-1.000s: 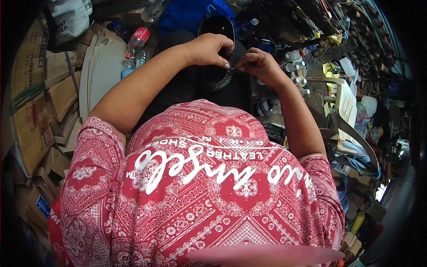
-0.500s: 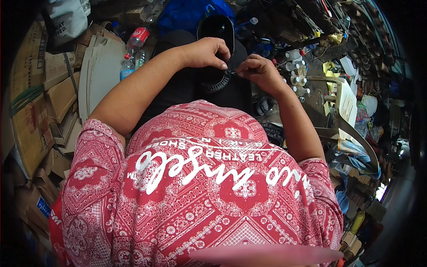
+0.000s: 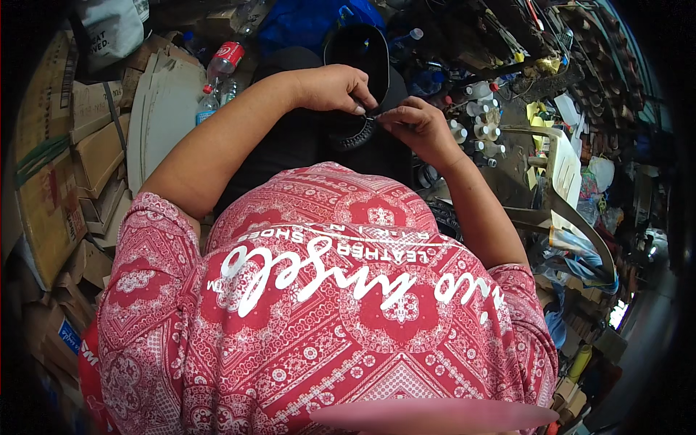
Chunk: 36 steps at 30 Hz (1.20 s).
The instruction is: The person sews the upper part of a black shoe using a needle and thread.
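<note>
A black shoe [image 3: 353, 135] with a ridged, tread-like edge lies over my dark-clothed lap, its hollow, rimmed part facing up at the far end. My left hand [image 3: 335, 87] reaches across it from the left, closed, thumb and fingers pinching at the shoe's edge. From the right, my right hand [image 3: 420, 125] is closed too, its thumb and forefinger pressed together beside the left fingertips. A thin, light, needle-like thing [image 3: 370, 117] shows between the two hands. It is too small to name surely, and the fingers partly hide the spot.
Plastic bottles [image 3: 224, 61] stand on the left beside a pale grey panel [image 3: 165, 109] and stacked cardboard boxes [image 3: 98, 156]. A blue bag [image 3: 312, 25] lies ahead. To the right are several small bottles [image 3: 487, 130], a white plastic chair [image 3: 564, 163] and piled clutter.
My right hand has come slightly left and closer to the left fingertips. The left fingers have shifted a little at the shoe's edge. The shoe stays nearly in place.
</note>
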Motion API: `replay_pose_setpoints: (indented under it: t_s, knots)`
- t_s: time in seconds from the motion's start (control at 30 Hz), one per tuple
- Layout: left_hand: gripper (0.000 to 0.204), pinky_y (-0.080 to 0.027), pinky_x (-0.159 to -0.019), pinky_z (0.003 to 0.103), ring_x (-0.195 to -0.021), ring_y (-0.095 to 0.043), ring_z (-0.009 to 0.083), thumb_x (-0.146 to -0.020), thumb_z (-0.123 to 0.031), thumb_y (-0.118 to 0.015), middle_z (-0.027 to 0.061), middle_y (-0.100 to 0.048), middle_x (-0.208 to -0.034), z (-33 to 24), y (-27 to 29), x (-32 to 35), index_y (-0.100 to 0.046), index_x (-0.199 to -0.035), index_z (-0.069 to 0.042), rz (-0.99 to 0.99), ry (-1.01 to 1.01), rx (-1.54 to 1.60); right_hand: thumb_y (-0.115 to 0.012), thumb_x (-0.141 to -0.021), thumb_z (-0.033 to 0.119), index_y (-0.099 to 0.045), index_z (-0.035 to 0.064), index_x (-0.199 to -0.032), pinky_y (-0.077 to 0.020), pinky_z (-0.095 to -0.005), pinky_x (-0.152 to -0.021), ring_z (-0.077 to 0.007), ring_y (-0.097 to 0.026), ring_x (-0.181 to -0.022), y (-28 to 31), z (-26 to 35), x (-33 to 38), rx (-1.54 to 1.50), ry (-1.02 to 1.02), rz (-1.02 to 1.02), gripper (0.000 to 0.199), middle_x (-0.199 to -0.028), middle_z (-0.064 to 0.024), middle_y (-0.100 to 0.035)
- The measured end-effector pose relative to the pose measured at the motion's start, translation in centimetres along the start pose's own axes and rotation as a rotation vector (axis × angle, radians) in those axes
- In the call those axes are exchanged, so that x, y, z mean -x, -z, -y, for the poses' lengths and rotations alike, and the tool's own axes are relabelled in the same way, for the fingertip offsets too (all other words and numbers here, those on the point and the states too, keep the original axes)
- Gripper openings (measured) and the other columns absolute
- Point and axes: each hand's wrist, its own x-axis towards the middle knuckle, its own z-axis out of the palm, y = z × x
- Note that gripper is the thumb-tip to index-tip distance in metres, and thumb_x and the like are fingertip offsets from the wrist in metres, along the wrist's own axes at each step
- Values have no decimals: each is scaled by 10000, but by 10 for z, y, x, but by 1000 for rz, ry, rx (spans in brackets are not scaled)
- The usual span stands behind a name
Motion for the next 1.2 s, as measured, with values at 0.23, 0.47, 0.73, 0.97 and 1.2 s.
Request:
replay_pose_setpoints:
  t_s: [0.23, 0.47, 0.73, 0.97, 1.2]
  knots:
    - [323, -439, -777, 311, -844, -550, 215, -799, -87, -659, 86, -516, -881, 0, 0, 0, -671, -1122, -82, 70, -4, -18, -622, -766, 47, -714, 154, -941, -459, -373, -753, -262, -610, -839, 10, 20, -8, 411, 216, 86, 225, -854, -77, -592]
    - [330, -446, -769, 323, -861, -550, 235, -733, -66, -720, 83, -528, -889, 1, -3, -2, -687, -1060, -78, -6, -10, -101, -517, -815, 109, -682, 134, -911, -407, -383, -794, -255, -602, -878, 1, 60, -19, 790, 166, 222, 192, -893, -85, -593]
    - [279, -494, -807, 339, -916, -633, 267, -740, -92, -710, 126, -631, -958, 2, -2, -2, -700, -1017, -60, -78, -13, -104, -572, -791, 99, -687, 114, -920, -428, -375, -742, -271, -590, -831, 2, 43, -9, 579, 102, 140, 174, -839, -101, -584]
    - [292, -463, -834, 309, -909, -596, 229, -786, -87, -662, 98, -603, -973, 1, 2, -1, -690, -1076, -67, 39, 28, 27, -617, -783, 88, -696, 125, -969, -430, -381, -738, -270, -573, -797, -3, 29, 4, 472, 131, -11, 205, -811, -93, -567]
    - [323, -422, -802, 290, -853, -542, 193, -822, -61, -606, 67, -513, -871, 6, 3, -3, -658, -1141, -65, 112, 27, 81, -641, -794, 88, -698, 151, -987, -452, -374, -718, -278, -574, -775, -11, 15, 6, 256, 48, -61, 211, -808, -85, -564]
